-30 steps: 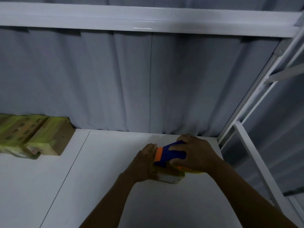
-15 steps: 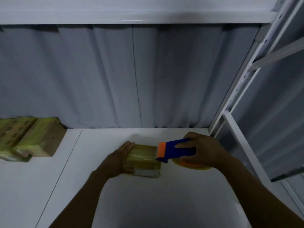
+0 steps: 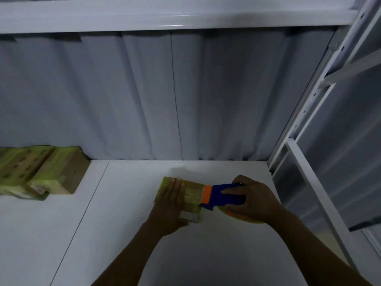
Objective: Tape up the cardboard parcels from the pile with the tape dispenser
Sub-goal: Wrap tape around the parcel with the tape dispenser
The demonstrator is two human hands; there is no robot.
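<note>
On the table (image 3: 123, 223), right of centre: parcel (image 3: 191, 193) lies flat under left hand (image 3: 171, 201), fingers straight, pressing down. Right hand (image 3: 249, 201) wraps dispenser (image 3: 224, 196) at parcel's right edge. Parcel looks light, stiff, tape-slick; probably slides. Pin it from the top, clear of the tape path.

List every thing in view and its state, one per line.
parcel: flat on the table, yellowish tape on top, held down.
tape dispenser: gripped, orange end at the parcel's right edge.
left hand: flat, pressing on the parcel.
right hand: curled round the tape dispenser.
pile of parcels: taped, untouched, far left.
</note>
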